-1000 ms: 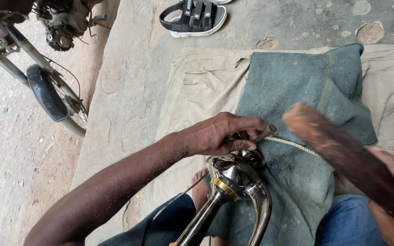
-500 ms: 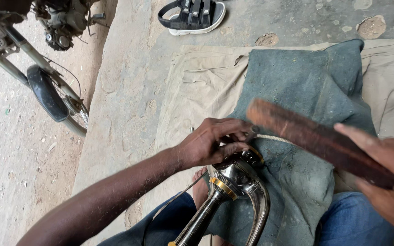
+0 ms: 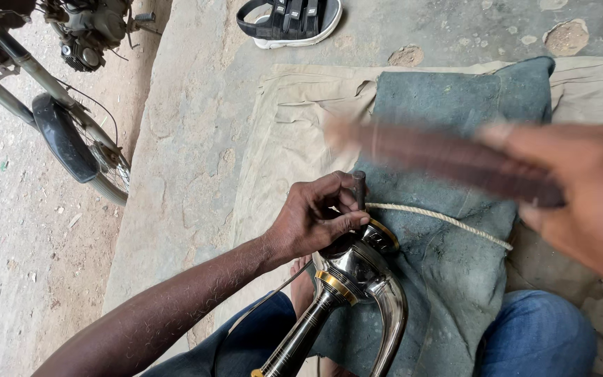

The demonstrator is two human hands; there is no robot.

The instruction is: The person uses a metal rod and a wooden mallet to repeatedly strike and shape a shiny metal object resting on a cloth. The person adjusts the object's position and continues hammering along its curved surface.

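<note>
Closest to you, the shiny metal pot (image 3: 357, 279) with its brass band lies across your lap on the grey-green cloth (image 3: 455, 112). Your left hand (image 3: 315, 220) is closed around a short dark punch (image 3: 360, 190), standing it upright on the pot's rim. Your right hand (image 3: 581, 195) grips a dark wooden stick (image 3: 448, 157), blurred in mid-swing above. This looks like the striking step; the next blow calls for a square hit on the punch head, clear of your fingers. A rope (image 3: 441, 220) crosses the cloth; beyond lie a sandal (image 3: 291, 21) and a motorbike wheel (image 3: 78, 143).
</note>
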